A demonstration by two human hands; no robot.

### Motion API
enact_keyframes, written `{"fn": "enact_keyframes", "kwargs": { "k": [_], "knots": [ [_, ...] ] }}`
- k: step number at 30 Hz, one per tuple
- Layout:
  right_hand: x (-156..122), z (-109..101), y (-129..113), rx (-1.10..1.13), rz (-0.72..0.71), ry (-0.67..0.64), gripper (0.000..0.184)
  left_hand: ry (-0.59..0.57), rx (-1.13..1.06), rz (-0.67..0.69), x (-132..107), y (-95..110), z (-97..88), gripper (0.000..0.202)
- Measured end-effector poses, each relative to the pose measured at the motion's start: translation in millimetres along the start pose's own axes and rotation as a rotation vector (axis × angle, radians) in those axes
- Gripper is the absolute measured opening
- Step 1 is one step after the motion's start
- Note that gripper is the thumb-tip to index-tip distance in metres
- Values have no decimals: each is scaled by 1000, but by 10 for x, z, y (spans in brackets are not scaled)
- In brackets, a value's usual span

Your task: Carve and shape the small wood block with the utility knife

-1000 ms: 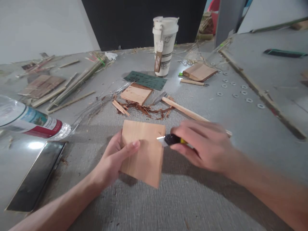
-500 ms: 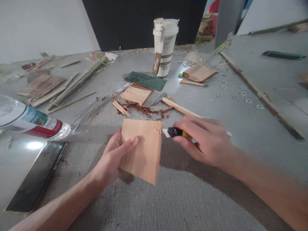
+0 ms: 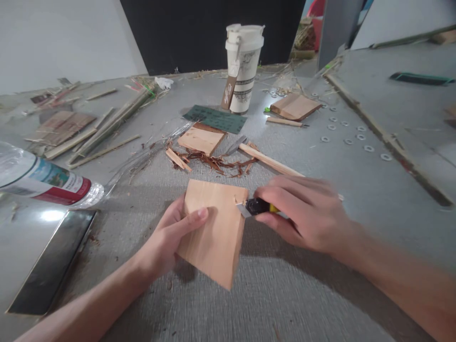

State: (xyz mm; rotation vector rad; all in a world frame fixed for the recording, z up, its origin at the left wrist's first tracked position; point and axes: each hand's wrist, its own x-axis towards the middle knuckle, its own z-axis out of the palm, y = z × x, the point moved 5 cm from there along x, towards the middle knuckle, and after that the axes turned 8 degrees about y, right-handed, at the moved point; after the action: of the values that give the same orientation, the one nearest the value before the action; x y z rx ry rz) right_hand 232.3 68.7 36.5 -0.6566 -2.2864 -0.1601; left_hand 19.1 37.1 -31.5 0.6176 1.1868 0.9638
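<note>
My left hand [image 3: 167, 240] grips a flat pale wooden board [image 3: 217, 228] by its left edge, thumb on top, holding it tilted above the grey table [image 3: 249, 294]. My right hand [image 3: 302, 213] is closed round a yellow and black utility knife [image 3: 258, 206]. The knife's short blade touches the board's upper right edge, where a small notch shows.
Wood shavings [image 3: 217, 163], a smaller board [image 3: 201, 139] and a long wooden stick [image 3: 270, 161] lie just beyond. A lidded cup [image 3: 244, 66] stands behind green sandpaper [image 3: 215, 118]. A plastic bottle [image 3: 46, 178] and a dark phone [image 3: 53, 261] lie left. Washers [image 3: 356, 140] are scattered right.
The knife blade drew back off the board's right edge half a second ago, and now it is back against that edge. The board has tilted slightly in my left hand.
</note>
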Motion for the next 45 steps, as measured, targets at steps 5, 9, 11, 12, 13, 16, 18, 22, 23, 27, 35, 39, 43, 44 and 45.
{"fn": "enact_keyframes", "kwargs": {
  "k": [5, 9, 11, 12, 13, 16, 18, 22, 23, 27, 35, 39, 43, 44, 45],
  "knots": [
    [11, -21, 19, 4, 25, 36, 25, -104, -44, -88, -31, -23, 50, 40],
    [-3, -99, 308, -104, 304, 139, 22, -269, -18, -127, -107, -75, 169, 38],
    [-20, -129, 433, -159, 385, 169, 23, -258, -14, -117, -98, -87, 171, 37],
    [-27, -130, 465, -161, 394, 173, 23, -215, -13, -110, -75, -84, 147, 38],
    [-32, -120, 478, -147, 393, 167, 23, -153, -9, -96, -45, -71, 109, 40],
    [-44, -49, 401, -28, 333, 118, 20, 76, 16, -14, 40, 21, -37, 47],
    [-42, 13, 275, 54, 249, 54, 18, 197, 25, 53, 66, 95, -110, 52],
    [-25, 116, -2, 178, 69, -89, 27, 285, 11, 78, 74, 139, -152, 58],
    [-22, 134, -61, 212, 33, -117, 31, 281, 4, 78, 74, 136, -150, 58],
    [-22, 177, -209, 259, -59, -184, 38, 286, -2, 84, 72, 122, -151, 60],
    [-18, 198, -238, 266, -70, -189, 40, 288, 0, 81, 60, 113, -124, 59],
    [-27, 198, -254, 263, -72, -203, 40, 304, 3, 83, 60, 107, -126, 59],
    [-43, 209, -266, 265, -75, -215, 41, 298, 4, 86, 61, 104, -118, 60],
    [-46, 215, -267, 267, -74, -218, 41, 296, 1, 85, 61, 102, -116, 60],
    [-48, 219, -268, 271, -73, -219, 41, 292, -2, 85, 60, 100, -114, 60]
  ]
}}
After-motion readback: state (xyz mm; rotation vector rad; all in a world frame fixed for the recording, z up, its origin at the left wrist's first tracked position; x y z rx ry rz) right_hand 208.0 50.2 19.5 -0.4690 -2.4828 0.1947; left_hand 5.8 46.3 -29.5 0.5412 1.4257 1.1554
